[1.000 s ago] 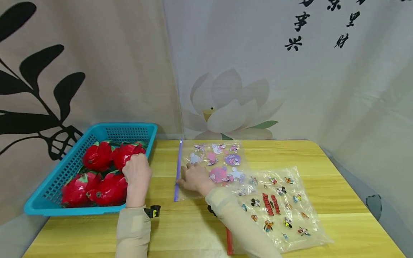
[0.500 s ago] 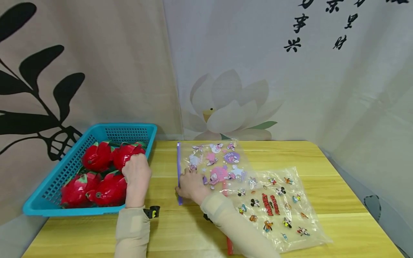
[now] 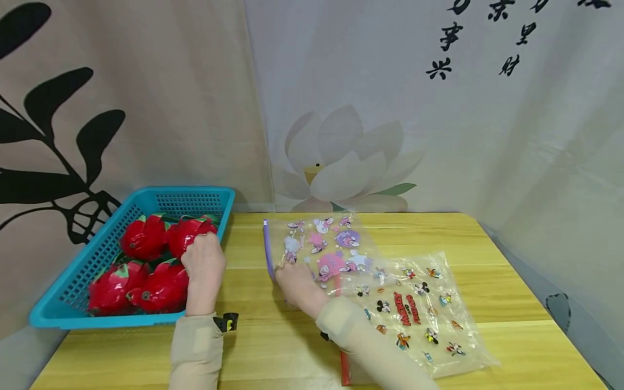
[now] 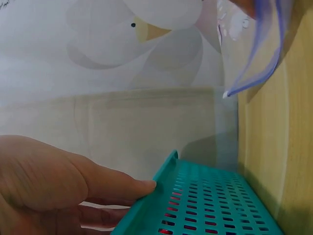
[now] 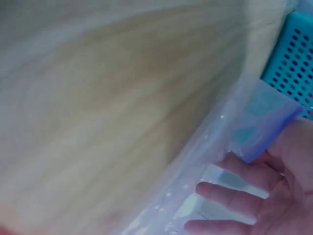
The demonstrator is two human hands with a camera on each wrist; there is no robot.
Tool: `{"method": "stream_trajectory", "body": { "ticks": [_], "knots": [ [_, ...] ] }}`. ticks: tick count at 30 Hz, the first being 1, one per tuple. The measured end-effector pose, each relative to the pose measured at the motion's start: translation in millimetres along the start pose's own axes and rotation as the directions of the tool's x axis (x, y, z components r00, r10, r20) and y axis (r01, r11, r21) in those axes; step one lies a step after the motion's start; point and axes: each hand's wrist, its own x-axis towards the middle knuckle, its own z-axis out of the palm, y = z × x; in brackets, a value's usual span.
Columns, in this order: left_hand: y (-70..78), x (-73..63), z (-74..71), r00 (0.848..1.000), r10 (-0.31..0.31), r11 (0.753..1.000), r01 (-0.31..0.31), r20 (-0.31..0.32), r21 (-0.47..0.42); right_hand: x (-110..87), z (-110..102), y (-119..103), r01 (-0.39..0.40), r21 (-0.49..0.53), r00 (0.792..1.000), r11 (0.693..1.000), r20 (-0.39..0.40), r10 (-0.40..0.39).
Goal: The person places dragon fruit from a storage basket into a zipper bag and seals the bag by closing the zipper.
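My left hand (image 3: 206, 265) grips the right rim of a blue plastic basket (image 3: 195, 190); in the left wrist view the thumb (image 4: 139, 188) presses the outside of the rim, and the other fingers are partly hidden behind it. Shiny red dragon fruits (image 3: 143, 237), several of them, fill the basket close to that hand. With thumb and index finger my right hand (image 3: 298, 285) pinches a clear zip bag (image 3: 336, 230) with pink and purple prints at its purple zip edge (image 3: 267, 246). That edge bends up off the table, and the remaining fingers (image 5: 227, 196) stay stretched out.
A second clear zip bag (image 3: 429, 325) with cartoon prints and a red zip strip (image 3: 345, 369) lies at the right, partly under the first bag and the right forearm. Behind the wooden table (image 3: 273, 357) hangs a printed curtain (image 3: 439, 135).
The right hand went from lying on the bag with spread fingers to pinching its zip edge, which has shifted slightly left and lifted. The left hand stays at the basket rim.
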Motion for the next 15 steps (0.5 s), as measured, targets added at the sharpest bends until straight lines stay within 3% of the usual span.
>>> {"method": "stream_trajectory", "body": {
  "ticks": [5,8,15],
  "knots": [
    [-1.2,-0.6,0.7,1.0,0.002,1.0,-0.002,0.013,0.009,-13.6,-12.8,6.7,0.005,-0.058,0.995,0.998,-0.098,-0.01],
    [-0.8,-1.1,1.8,1.0,0.008,1.0,-0.008,0.007,0.024,-24.0,-20.5,13.8,0.0,-0.079,0.98,0.997,-0.198,-0.015],
    [3.4,-4.6,5.8,0.999,0.032,0.996,-0.029,-0.036,0.086,-44.1,-38.9,34.0,-0.02,-0.051,0.896,0.998,-0.443,-0.004]
  ]
}}
